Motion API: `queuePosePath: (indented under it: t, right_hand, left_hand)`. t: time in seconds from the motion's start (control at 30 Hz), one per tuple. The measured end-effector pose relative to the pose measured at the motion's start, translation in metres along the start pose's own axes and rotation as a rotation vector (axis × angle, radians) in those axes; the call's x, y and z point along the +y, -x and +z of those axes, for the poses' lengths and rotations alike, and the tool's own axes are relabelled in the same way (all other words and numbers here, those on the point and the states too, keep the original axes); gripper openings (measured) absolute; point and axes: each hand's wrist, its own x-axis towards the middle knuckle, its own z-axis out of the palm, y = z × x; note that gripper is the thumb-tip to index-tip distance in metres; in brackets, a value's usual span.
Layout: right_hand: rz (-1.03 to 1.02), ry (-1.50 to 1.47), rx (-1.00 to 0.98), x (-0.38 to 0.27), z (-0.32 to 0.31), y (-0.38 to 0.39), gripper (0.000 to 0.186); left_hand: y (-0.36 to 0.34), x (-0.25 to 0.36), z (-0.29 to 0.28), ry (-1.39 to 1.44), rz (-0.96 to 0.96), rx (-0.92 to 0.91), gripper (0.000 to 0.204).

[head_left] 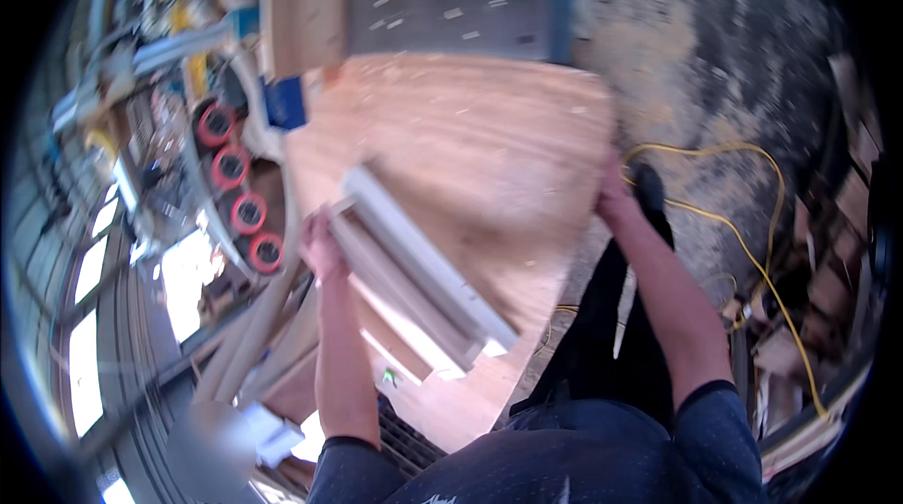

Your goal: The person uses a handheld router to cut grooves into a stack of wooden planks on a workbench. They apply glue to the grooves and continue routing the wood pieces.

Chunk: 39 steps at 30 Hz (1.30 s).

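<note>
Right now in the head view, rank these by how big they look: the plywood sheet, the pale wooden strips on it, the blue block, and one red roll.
1. Plywood sheet
2. Pale wooden strips
3. Blue block and red roll: these look about alike, so I won't rank them.

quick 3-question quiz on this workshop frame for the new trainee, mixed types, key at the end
1. True or false: the left hand rests on the pale wooden strips that lie on the plywood sheet.
2. Where is the right hand? A) at the right edge of the plywood sheet B) on the red rolls C) lifting the yellow cable
3. Fill in: the yellow cable lies on the dusty ____ to the person's right.

Key: 1 true. 2 A. 3 floor.
</note>
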Motion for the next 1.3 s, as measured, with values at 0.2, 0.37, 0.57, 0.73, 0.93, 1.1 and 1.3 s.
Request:
queuePosePath:
  t: [0.2, 0.37, 0.57, 0.73, 0.93, 1.1, 1.3]
  right_hand:
    - [0.167, 0.132, 0.123, 0.011, -0.021, -0.008, 0.034]
    - [0.185, 0.228, 0.164, 0.013, -0.024, -0.001, 0.038]
    - [0.055, 0.229, 0.171, 0.005, -0.011, 0.022, 0.043]
    - [-0.422, 1.142, 0.142, 0.016, -0.076, 0.065, 0.036]
    - [-0.297, 1.67, 0.334, -0.001, -0.087, 0.223, 0.03]
    - [-0.076, 1.697, 0.49, 0.029, -0.137, 0.332, 0.038]
    - [0.127, 1.705, 0.504, 0.051, -0.128, 0.379, 0.042]
  left_hand:
    - [0.0, -0.011, -0.013, -0.014, -0.016, -0.003, 0.044]
    - [0.002, -0.019, -0.016, -0.012, -0.048, 0.055, 0.047]
    - [0.002, -0.006, -0.013, -0.148, -0.009, 0.086, 0.049]
    - [-0.007, -0.024, -0.008, -0.116, 0.103, -0.018, 0.049]
    - [-0.029, -0.039, -0.021, -0.082, 0.078, -0.102, 0.043]
    - [-0.022, -0.023, -0.004, -0.324, 0.111, -0.017, 0.06]
    - [-0.017, -0.017, -0.016, -0.4, 0.156, -0.045, 0.065]
